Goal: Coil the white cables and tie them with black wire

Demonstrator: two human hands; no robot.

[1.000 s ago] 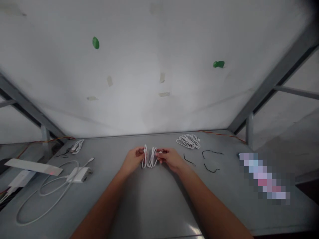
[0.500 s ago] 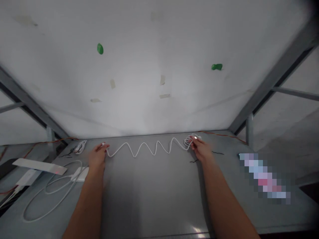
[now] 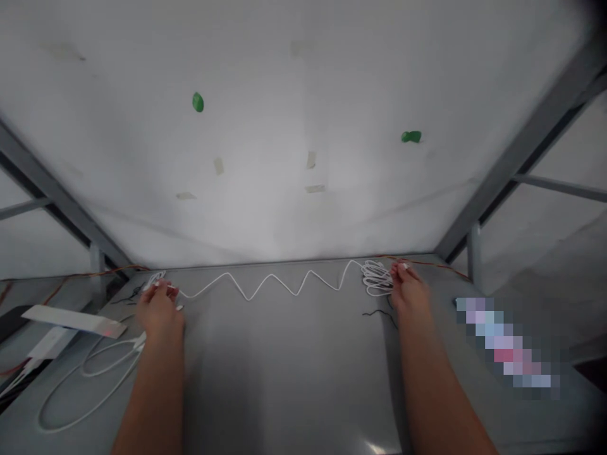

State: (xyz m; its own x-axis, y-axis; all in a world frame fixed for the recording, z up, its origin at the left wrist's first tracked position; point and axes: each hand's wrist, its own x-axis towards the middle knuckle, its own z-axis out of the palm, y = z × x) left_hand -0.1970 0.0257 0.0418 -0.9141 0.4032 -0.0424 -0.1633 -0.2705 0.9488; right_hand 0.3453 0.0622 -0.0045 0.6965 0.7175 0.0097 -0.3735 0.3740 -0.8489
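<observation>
A thin white cable stretches in a zigzag between my two hands, above the grey table. At its left end my left hand pinches the cable, fingers closed. My right hand is closed at the right, beside a coiled bundle of the same white cable, and a small white piece shows at its fingertips. The bundle's right edge is hidden behind the fingers. Just beyond my left hand lies another small white cable coil, partly covered by the hand.
A thicker white cable loops on the table at left, near a white strip and a white adapter. Black twist ties lie by my right arm. A pixelated object is at right. Metal posts stand at both sides.
My hands have moved apart, left hand leftward and right hand rightward. The zigzag cable is drawn out longer, and the coiled bundle now shows more fully beside my right hand.
</observation>
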